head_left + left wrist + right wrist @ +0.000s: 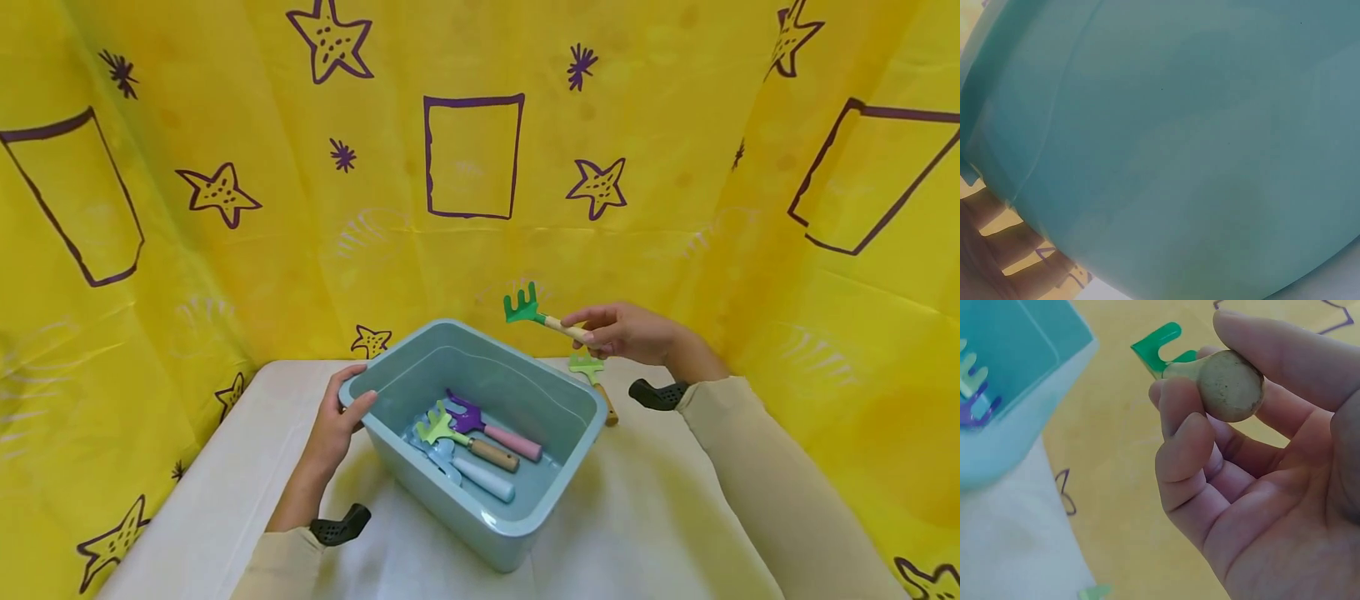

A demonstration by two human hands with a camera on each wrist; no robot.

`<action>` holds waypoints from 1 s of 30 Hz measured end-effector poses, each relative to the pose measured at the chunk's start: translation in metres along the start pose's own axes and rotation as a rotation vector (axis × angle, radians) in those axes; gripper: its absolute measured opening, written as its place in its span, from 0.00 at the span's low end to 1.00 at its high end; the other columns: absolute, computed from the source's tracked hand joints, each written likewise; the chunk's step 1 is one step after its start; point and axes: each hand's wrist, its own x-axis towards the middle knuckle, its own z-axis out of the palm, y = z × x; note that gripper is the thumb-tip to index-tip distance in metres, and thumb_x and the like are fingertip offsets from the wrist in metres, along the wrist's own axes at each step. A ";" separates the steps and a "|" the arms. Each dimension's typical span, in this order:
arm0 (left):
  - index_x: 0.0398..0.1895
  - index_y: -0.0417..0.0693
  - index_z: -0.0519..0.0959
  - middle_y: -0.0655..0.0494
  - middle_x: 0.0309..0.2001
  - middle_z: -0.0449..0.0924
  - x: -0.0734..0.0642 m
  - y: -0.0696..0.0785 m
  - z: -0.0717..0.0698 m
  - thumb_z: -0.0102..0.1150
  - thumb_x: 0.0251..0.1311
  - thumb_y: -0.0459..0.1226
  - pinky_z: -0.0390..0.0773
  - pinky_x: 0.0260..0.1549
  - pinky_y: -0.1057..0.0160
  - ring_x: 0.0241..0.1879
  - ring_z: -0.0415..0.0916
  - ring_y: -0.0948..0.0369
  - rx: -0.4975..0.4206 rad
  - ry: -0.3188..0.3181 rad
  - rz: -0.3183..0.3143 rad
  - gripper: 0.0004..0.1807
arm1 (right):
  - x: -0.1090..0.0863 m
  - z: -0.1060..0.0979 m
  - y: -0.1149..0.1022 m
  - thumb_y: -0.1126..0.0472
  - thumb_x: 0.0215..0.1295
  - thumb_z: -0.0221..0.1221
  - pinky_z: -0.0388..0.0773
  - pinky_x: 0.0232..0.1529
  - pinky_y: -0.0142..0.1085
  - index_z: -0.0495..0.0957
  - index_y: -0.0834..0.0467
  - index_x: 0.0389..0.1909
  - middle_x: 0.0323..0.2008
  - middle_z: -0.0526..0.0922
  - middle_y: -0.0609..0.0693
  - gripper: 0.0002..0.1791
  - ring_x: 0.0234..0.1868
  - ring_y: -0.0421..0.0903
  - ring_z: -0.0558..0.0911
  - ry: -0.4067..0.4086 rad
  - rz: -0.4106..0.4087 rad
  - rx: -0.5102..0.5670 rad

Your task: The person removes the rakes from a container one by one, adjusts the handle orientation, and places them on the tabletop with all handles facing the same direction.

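Note:
My right hand [628, 333] holds a small green hand rake [555, 321] by its pale wooden handle, up beyond the tub's far right side. In the right wrist view the round handle end [1231, 386] sits between thumb and fingers, the green tines beyond it. My left hand [341, 421] grips the left corner rim of a blue-green plastic tub [480, 533], thumb inside and fingers outside. Inside the tub lie a purple rake [468, 418] with a pink handle, a light green rake [491, 452] with a wooden handle, and light blue tools [483, 479] partly overlapped by it.
Another light green rake [606, 404] with a wooden handle lies on the white table [637, 517] by the tub's right corner, partly behind it. A yellow curtain [465, 267] with purple drawings surrounds the table at the back and sides.

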 end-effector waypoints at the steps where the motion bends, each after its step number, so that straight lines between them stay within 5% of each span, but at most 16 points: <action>1: 0.72 0.55 0.56 0.44 0.69 0.58 0.000 0.000 0.000 0.55 0.69 0.45 0.67 0.56 0.37 0.62 0.63 0.42 -0.002 -0.001 -0.001 0.32 | -0.002 -0.001 0.003 0.69 0.70 0.53 0.73 0.38 0.37 0.70 0.66 0.61 0.45 0.73 0.63 0.20 0.33 0.50 0.72 0.007 0.002 0.004; 30: 0.71 0.55 0.56 0.44 0.69 0.59 0.000 0.000 0.000 0.54 0.69 0.45 0.67 0.56 0.37 0.61 0.63 0.42 -0.001 0.004 -0.009 0.31 | -0.065 -0.009 0.116 0.67 0.72 0.52 0.80 0.41 0.33 0.66 0.66 0.63 0.39 0.83 0.53 0.20 0.32 0.45 0.78 0.303 0.086 0.214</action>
